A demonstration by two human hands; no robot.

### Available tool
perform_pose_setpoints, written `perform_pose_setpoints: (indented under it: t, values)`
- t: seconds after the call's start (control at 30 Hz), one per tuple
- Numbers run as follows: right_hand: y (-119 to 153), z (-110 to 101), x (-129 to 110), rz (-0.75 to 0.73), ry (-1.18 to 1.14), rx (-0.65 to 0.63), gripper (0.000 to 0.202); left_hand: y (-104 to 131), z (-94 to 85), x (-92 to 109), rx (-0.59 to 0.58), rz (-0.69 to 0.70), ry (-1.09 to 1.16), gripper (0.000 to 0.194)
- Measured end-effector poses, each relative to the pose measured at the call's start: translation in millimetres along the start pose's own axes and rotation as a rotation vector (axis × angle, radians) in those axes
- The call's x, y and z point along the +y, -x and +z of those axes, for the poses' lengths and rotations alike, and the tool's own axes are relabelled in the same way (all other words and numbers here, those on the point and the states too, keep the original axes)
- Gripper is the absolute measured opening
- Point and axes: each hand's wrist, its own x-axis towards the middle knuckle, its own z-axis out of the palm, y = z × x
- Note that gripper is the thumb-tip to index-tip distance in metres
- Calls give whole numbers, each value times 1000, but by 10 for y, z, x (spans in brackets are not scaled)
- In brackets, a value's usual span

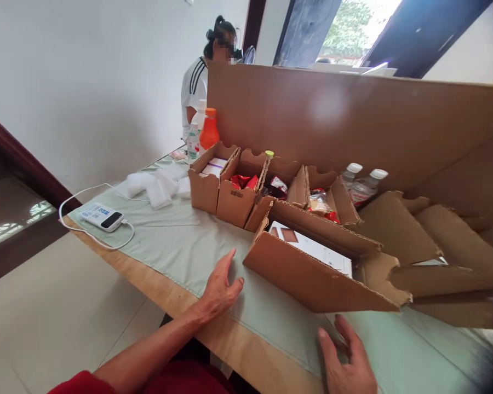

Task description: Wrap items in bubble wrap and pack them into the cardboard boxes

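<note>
My left hand [221, 287] is over the table's front side with its fingers apart and nothing in it. Just beyond its fingertips lies a long cardboard box [308, 279] on its side, turned at an angle. Inside that box is a white carton [312, 249] with brown pictures on it. My right hand [347, 355] is below the box's near right end, thumb and fingers apart, holding nothing. Neither hand appears to touch the box.
Behind stand several cardboard bins [205, 189] with red packets [244, 181]. Clear bottles [367, 189] and an orange bottle [209, 131] stand near a tall cardboard panel [291, 115]. A cabled power bank [102, 216] and white foam [158, 189] lie left. Another person [195, 90] is beyond.
</note>
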Motion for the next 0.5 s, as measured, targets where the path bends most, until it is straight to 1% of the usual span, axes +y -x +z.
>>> perform_pose_setpoints:
  t: [0.07,0.1,0.17,0.23,0.3,0.4,0.47,0.5]
  values:
    - [-55,76,-143,-29,-55,33,81,-37,28,44,-8,34,-2,74]
    - [-88,110,-223,-42,-81,28,81,-64,67,77,-18,53,7,75]
    - [-143,146,-355,-53,-105,-13,78,-112,175,147,-38,75,32,78]
    - [-167,123,-422,-39,-105,-18,75,-135,298,199,-59,70,54,83]
    - [-172,42,-431,-17,-106,31,74,-134,424,232,-101,61,62,87]
    - [-203,-122,-391,31,-104,97,71,-126,622,269,-196,87,46,91]
    - [-243,-199,-339,67,-154,114,73,-137,733,295,-251,113,20,93]
    - [-260,-217,-296,77,-197,123,75,-150,762,305,-281,123,4,93]
